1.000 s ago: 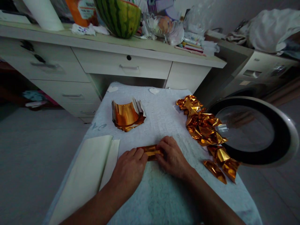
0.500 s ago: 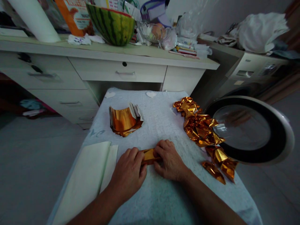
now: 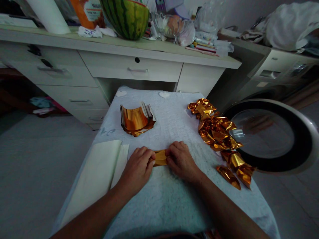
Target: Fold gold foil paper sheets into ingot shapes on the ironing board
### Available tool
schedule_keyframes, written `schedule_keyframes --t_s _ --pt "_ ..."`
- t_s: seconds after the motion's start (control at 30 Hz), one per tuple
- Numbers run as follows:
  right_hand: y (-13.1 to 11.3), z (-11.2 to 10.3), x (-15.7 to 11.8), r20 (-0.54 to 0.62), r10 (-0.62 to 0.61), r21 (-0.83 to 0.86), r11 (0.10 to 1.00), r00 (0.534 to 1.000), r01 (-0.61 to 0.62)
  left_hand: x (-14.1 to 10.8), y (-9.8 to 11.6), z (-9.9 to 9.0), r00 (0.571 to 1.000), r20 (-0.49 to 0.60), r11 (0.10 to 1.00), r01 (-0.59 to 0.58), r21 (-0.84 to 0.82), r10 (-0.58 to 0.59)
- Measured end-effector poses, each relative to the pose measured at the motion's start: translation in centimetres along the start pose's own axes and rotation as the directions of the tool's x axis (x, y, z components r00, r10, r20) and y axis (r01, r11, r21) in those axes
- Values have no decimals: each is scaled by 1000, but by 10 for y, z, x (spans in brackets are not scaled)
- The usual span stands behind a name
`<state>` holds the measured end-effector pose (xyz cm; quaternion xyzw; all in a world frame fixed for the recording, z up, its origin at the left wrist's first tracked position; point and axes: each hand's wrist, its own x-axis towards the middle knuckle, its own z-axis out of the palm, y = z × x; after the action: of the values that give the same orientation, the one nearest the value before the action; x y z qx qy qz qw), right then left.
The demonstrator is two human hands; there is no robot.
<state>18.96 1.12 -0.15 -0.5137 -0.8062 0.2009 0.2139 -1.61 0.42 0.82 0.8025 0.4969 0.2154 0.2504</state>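
Note:
A narrow folded piece of gold foil paper (image 3: 160, 158) lies across the middle of the cloth-covered table. My left hand (image 3: 140, 167) pinches its left end, and my right hand (image 3: 181, 161) grips the right end. Both ends are hidden under the fingers. Beyond them is a curved stack of gold foil sheets (image 3: 136, 119) with pale edges. Over on the right, a heap of folded gold foil pieces (image 3: 215, 129) stretches along the table, with two or so separate ones nearer me. Left of my left hand lie pale paper sheets (image 3: 97, 172).
A light blue cloth (image 3: 169, 205) covers the table. Behind stands a white cabinet (image 3: 129, 69) bearing a cut watermelon (image 3: 126, 20), a paper roll (image 3: 51, 16) and plastic bags. A washing machine's open round door (image 3: 266, 136) borders the table's right side.
The view has shifted, so the scene sits slightly higher and farther right. The gold strip between my hands now looks flatter, and my left thumb has drawn up against its end.

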Motion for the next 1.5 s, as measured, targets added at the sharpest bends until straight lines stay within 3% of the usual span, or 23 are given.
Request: schedule_keyframes --t_s 0.2,0.53,0.93,1.17,1.27,1.5 --pt "-7 0 -1 15 -9 -84 996 1000 10 -2 0 2 997 56 997 -49 61 46" --pt "-22 8 -3 14 87 -243 967 996 -81 1 -4 0 992 125 998 -38 56 31" --pt "17 -22 -15 -1 194 -190 963 981 -190 1 -2 -5 989 151 999 -5 34 0" --pt "9 -26 -13 -91 34 24 999 995 -32 1 0 -6 996 84 1000 25 -1 -25" --pt "2 -23 -12 -31 -9 37 999 999 10 0 -1 -4 998 52 999 39 -19 -38" --pt "3 -21 -11 39 12 25 1000 999 -13 2 -3 -5 996 89 998 16 -66 -10"
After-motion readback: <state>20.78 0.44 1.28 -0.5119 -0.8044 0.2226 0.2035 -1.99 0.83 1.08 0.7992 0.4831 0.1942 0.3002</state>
